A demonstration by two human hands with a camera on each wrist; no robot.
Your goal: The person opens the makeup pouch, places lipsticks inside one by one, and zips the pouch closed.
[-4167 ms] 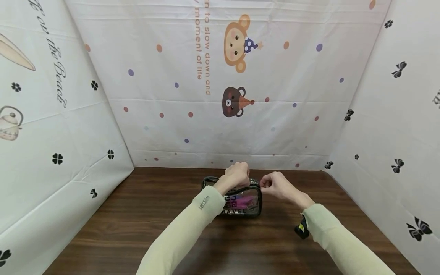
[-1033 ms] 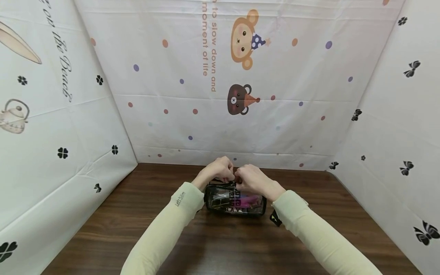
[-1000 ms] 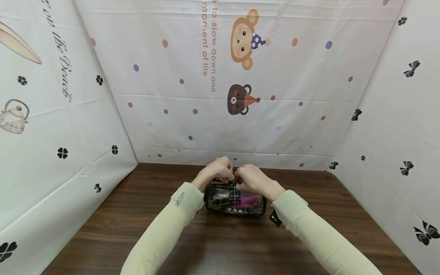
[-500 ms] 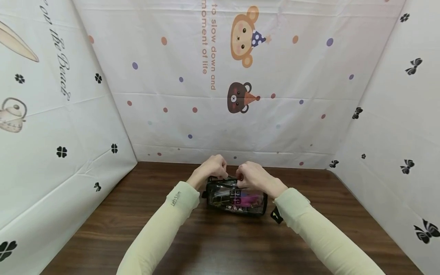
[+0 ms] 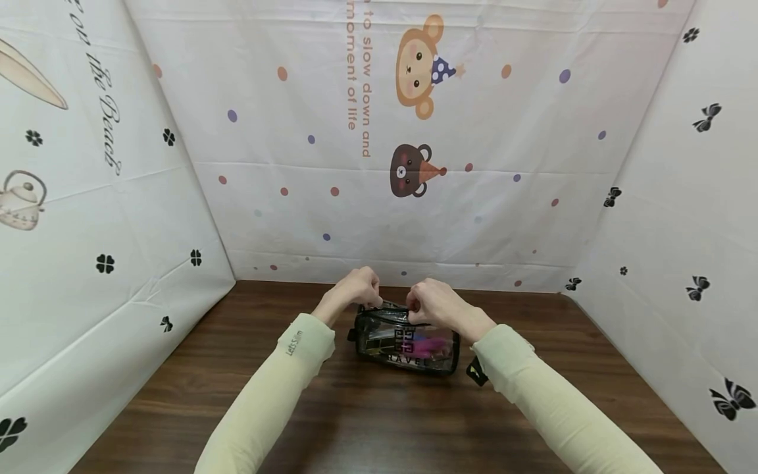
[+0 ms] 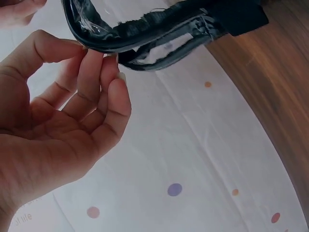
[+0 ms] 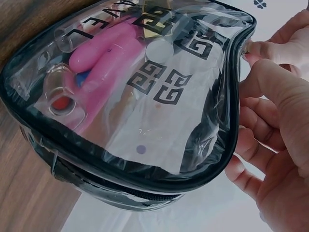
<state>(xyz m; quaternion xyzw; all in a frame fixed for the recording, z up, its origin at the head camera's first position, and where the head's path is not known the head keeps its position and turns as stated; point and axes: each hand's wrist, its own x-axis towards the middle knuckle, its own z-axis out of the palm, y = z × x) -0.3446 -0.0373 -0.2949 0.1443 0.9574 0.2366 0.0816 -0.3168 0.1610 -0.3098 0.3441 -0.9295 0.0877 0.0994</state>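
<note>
A see-through zip pouch with black trim and black lettering stands on the table. My left hand pinches its zippered top edge near the left end. The left wrist view shows the thumb and fingertips together at the black trim; a zipper pull is hidden. Nearer the middle, my right hand grips the same top edge with curled fingers, seen closely in the right wrist view. Through the clear wall show pink items, a gold piece and a small clear container with red inside.
Brown wood-grain table surrounds the pouch. A printed white sheet rises close behind it, with more sheets at both sides. A black item with a yellow mark sits under my right cuff.
Both hands have shifted left along the pouch's top since the oldest frame. Over the last second my left hand slides farther left, away from the right hand, which stays nearly still.
</note>
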